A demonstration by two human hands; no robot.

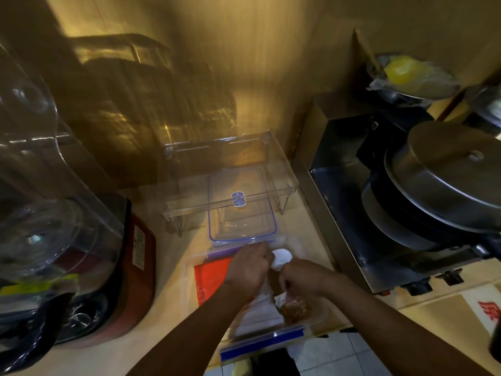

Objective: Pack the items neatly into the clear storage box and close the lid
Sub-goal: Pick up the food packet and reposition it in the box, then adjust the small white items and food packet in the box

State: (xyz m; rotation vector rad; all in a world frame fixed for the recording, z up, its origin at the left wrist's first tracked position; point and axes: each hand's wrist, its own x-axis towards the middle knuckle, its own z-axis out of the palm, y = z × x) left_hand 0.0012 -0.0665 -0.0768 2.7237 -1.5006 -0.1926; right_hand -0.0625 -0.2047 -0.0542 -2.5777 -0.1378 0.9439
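Observation:
The clear storage box (189, 278) with blue clips lies on the counter at lower centre. Inside it I see an orange-red packet (211, 278), a white flat packet (260, 316) and a bag of brown pieces (295, 310). Both hands are over the box. My left hand (248, 265) and my right hand (303, 276) meet at a small white round item (282, 257) near the box's far right corner; fingers of both touch it. The box's clear lid (241, 213) with a blue rim lies flat just behind the box, partly under a clear shelf.
A clear acrylic riser shelf (230, 169) stands over the lid against the wall. A red blender base (130, 256) with a clear cover is at the left. A steel appliance with a round metal lid (447, 175) fills the right. The counter edge is near me.

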